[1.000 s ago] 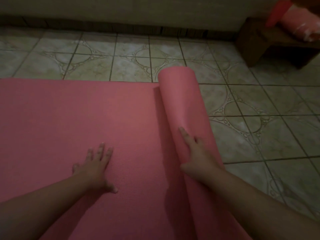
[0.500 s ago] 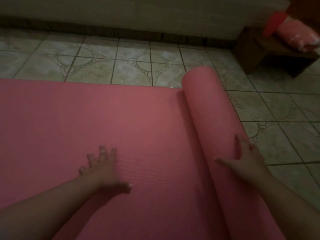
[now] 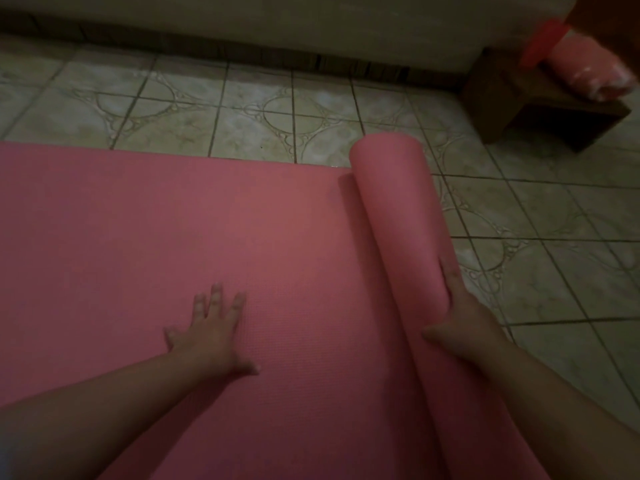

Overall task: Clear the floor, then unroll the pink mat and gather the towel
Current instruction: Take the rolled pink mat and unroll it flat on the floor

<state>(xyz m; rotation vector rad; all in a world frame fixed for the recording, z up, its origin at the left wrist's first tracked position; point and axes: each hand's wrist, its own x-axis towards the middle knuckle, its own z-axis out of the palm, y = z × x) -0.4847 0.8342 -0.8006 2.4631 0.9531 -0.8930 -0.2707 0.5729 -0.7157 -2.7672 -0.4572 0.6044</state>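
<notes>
Dim tiled floor (image 3: pixel 249 129), low wall behind. The pink mat (image 3: pixel 145 237) lies flat across the left; the left hand (image 3: pixel 211 330) presses it down, fingers spread and straight. The remaining roll (image 3: pixel 401 220) has travelled further right than a second ago, right hand (image 3: pixel 460 317) flat against it, pushing, not gripping. Unrolling nearly finished, I'd say; no towel identifiable.

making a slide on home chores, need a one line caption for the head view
Left hand pressed flat on the unrolled pink mat while the right hand pushes the remaining roll across the tiled floor.
</notes>
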